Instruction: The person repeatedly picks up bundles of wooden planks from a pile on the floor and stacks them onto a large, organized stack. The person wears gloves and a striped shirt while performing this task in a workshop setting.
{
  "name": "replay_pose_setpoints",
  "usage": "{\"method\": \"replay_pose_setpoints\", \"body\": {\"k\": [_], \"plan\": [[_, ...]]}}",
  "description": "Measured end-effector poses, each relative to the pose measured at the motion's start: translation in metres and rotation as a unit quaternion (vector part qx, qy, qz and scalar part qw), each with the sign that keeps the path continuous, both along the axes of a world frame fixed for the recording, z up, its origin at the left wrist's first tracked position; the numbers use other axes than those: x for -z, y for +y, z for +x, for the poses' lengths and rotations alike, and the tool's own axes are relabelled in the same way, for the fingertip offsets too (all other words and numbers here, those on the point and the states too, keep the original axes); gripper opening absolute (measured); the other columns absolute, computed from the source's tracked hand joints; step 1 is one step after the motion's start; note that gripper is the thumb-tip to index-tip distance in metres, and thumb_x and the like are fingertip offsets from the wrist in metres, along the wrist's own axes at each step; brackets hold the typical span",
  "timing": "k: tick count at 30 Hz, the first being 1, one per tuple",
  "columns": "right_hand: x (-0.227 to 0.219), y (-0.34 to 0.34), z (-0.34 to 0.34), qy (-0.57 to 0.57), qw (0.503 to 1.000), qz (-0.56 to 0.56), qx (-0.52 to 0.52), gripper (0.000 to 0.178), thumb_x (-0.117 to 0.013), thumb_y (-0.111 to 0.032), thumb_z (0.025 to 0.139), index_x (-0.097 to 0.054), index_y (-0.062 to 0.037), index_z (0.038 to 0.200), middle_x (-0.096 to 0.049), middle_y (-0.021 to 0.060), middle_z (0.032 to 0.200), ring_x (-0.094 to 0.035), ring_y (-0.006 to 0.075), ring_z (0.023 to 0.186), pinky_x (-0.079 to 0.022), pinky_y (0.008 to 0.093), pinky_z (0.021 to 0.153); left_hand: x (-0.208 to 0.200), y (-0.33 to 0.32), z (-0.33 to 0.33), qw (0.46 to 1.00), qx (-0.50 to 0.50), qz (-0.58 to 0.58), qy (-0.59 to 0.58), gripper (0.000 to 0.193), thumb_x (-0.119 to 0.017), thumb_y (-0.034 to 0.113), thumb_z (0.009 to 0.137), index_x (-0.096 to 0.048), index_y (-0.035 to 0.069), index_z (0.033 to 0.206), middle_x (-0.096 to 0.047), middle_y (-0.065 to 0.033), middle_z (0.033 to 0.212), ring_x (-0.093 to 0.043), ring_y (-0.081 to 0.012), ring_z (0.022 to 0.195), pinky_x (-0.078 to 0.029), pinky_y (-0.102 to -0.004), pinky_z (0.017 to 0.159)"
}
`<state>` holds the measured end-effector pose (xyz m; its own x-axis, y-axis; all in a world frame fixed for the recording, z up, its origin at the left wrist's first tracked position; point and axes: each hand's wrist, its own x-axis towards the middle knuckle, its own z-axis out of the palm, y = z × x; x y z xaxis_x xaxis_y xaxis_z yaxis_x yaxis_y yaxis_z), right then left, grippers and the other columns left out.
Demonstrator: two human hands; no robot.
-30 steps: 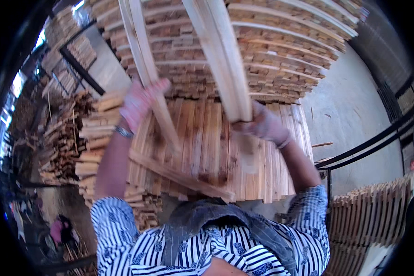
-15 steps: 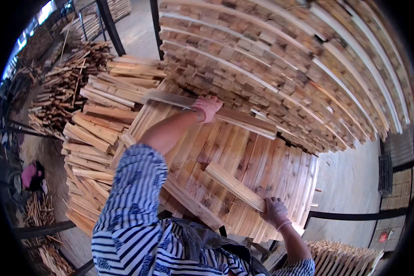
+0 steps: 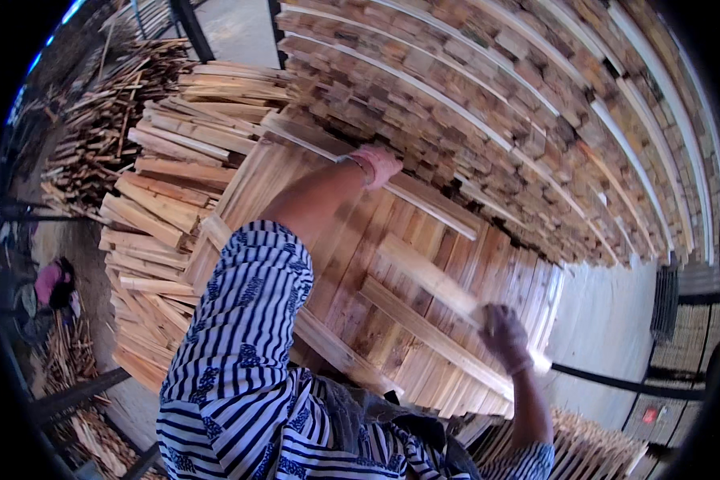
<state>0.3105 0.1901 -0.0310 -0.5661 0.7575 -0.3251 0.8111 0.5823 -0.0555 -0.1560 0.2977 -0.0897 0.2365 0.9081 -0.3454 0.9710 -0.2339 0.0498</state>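
My left hand (image 3: 374, 166), in a pink glove, is closed over a long wooden board (image 3: 432, 210) along the far edge of the plank layer (image 3: 340, 216). In my gloved right hand (image 3: 506, 338) is the right end of a second wooden board (image 3: 424, 276), tilted across the planks and slightly blurred. Just nearer than it, a third board (image 3: 432, 334) lies crosswise on the layer. Another crosswise board (image 3: 340, 348) runs by the near edge, close to my body. My left fingertips are partly hidden behind the far board's edge.
A tall stack of timber (image 3: 456, 104), layered with thin pale strips, rises just beyond the planks. Loose boards (image 3: 160, 208) are piled at the left, with scrap wood (image 3: 104, 128) behind. A black rail (image 3: 624, 382) crosses at the right. A person (image 3: 54, 282) is low at the far left.
My right hand has lifted a board and moved it up and right, while another now shows lying below it. My left hand has pushed its board slightly farther toward the tall stack.
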Motion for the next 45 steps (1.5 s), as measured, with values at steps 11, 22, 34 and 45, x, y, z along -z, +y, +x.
{"method": "replay_pose_setpoints", "body": {"k": [11, 22, 34, 45], "plan": [[0.036, 0.093, -0.031, 0.017, 0.997, 0.049, 0.057, 0.029, -0.063, -0.021, 0.088, -0.066, -0.0203, 0.117, -0.069, 0.0133, 0.101, -0.067, 0.0353, 0.094, -0.053, 0.0508, 0.078, -0.004, -0.005, -0.002, 0.998, -0.006, 0.030, -0.052, 0.051, -0.068, 0.022, 0.086, -0.055, 0.004, 0.131, -0.056, -0.0218, 0.134, -0.052, -0.0372, 0.127, -0.043, -0.0439, 0.107], [0.064, 0.163, -0.008, 0.008, 0.998, -0.010, 0.064, 0.030, -0.056, -0.031, 0.095, -0.072, -0.0151, 0.114, -0.072, 0.0114, 0.114, -0.068, 0.0344, 0.105, -0.056, 0.0450, 0.084, -0.010, 0.003, 0.006, 0.999, -0.034, -0.007, -0.022, 0.071, -0.081, 0.025, 0.075, -0.052, 0.006, 0.138, -0.058, -0.0202, 0.134, -0.056, -0.0379, 0.123, -0.045, -0.0432, 0.106], [0.065, 0.144, 0.001, -0.009, 0.971, 0.229, 0.071, 0.026, -0.059, -0.023, 0.090, -0.066, -0.0193, 0.115, -0.067, 0.0114, 0.109, -0.068, 0.0319, 0.097, -0.054, 0.0451, 0.072, -0.016, -0.028, 0.036, 0.996, -0.080, 0.048, 0.008, 0.086, -0.077, 0.018, 0.082, -0.031, 0.008, 0.154, -0.041, -0.0209, 0.149, -0.037, -0.0387, 0.139, -0.030, -0.0452, 0.118], [0.021, -0.090, 0.035, -0.001, 0.998, -0.053, 0.017, 0.089, -0.085, -0.050, 0.070, -0.046, -0.0159, 0.143, -0.057, 0.0156, 0.127, -0.054, 0.0355, 0.123, -0.046, 0.0461, 0.102, -0.066, -0.341, 0.095, 0.992, 0.101, -0.055, 0.050, 0.093, -0.082, 0.045, 0.071, -0.042, 0.009, 0.146, -0.046, -0.0135, 0.147, -0.045, -0.0318, 0.135, -0.031, -0.0451, 0.116]]}}
